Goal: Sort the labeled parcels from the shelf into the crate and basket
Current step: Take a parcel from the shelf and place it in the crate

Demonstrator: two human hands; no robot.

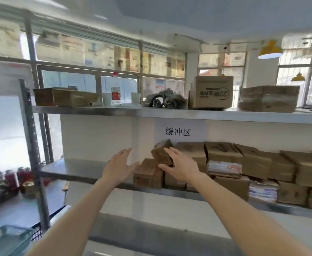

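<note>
Item: small brown parcel (pixel 161 154), cardboard, tilted on one corner. It sits at the left end of the parcel row on the middle shelf (pixel 74 169), propped on a lower parcel (pixel 147 174) that stands at the shelf's front edge. The tilt suggests it is being levered off the stack rather than lying at rest; whether it is already clear of the box beneath cannot be told.

Right hand (pixel 179 166): fingers straight and close together, laid flat along the small brown parcel's right face, thumb stretched low toward its bottom corner. This reads as a press, not a wrap.

Left hand (pixel 119 166): palm turned toward the parcel, fingers spread and straight. It is near the left face but apart from it, with shelf wall showing between. It holds nothing. Judged as the opposing half of a two-handed clamp, not yet closed.

Remaining stock: further parcels (pixel 225 154) stacked in two layers toward the shelf's right end, below a paper sign (pixel 178 131) on the back wall.

Destination: a teal basket (pixel 7 239) shows at the lower left, below the shelf's left end, next to the upright post (pixel 31 145). The crate is not in view.

Top shelf (pixel 151 112): assorted cartons, cups and a bottle, not part of the task by appearance.
</note>
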